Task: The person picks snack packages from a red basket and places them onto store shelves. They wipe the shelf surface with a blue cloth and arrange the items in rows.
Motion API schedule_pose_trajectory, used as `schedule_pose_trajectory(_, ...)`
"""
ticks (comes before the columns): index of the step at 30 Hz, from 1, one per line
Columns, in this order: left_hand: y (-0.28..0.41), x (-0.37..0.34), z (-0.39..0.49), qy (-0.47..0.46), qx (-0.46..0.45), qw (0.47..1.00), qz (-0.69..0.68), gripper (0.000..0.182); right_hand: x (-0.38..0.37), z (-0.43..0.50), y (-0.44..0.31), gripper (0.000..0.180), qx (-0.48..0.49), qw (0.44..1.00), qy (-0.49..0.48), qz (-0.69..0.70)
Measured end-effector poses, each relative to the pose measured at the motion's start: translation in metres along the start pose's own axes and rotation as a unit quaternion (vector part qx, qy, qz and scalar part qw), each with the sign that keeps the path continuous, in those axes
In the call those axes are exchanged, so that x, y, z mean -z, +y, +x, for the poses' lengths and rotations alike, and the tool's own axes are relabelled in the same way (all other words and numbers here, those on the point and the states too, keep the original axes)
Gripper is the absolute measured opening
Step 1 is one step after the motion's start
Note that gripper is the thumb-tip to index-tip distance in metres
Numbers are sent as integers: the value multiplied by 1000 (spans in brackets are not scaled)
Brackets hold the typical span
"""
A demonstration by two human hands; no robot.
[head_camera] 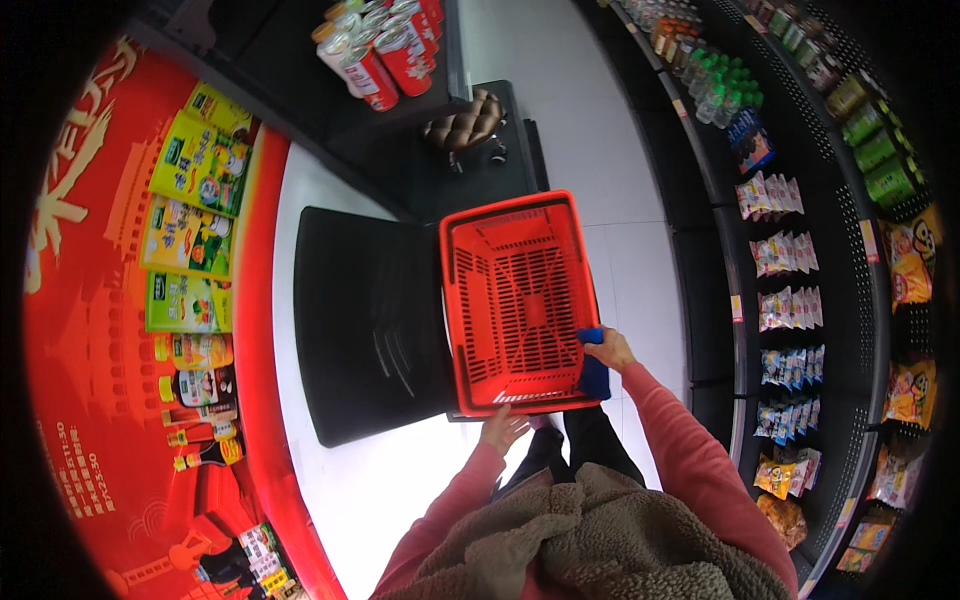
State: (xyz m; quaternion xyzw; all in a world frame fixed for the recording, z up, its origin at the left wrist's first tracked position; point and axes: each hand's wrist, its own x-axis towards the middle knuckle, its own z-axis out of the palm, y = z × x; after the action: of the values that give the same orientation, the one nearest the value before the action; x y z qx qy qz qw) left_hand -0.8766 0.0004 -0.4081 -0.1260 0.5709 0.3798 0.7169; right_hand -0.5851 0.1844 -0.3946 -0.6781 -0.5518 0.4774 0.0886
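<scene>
A red plastic shopping basket with slotted walls and floor stands before me, and nothing lies inside it. My right hand grips a blue cloth at the basket's right rim, near the front corner. Part of the cloth hangs over that rim on the inner side. My left hand is at the near rim, fingers spread and thumb close to the edge. Whether it touches the basket is hard to tell.
A black panel with pale streaks lies left of the basket. Shelves of snack packets and bottles line the right. Ahead are a shelf with red cans and a brown tufted stool. A red printed poster fills the left.
</scene>
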Motion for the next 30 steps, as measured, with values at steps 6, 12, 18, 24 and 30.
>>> schedule_pose_trajectory(6, 9, -12, 10, -11, 48, 983, -175, 49, -10, -15, -62, 51, 3, 1000, 18, -24)
schedule_pose_trajectory(12, 22, -12, -8, -58, -23, 981, -185, 39, -3, -61, -88, 52, -24, 999, 29, 23)
schedule_pose_trajectory(18, 52, -23, -65, -68, -87, 990, -92, 41, 3, -105, -92, 57, -10, 994, 58, 89)
schedule_pose_trajectory(24, 98, -30, -114, -100, -119, 988, 22, 54, 6, -149, -91, 84, 53, 977, 12, 205)
schedule_pose_trajectory(30, 124, -40, -155, -155, -109, 977, 93, 52, 35, -199, -81, 98, 29, 927, -90, 363)
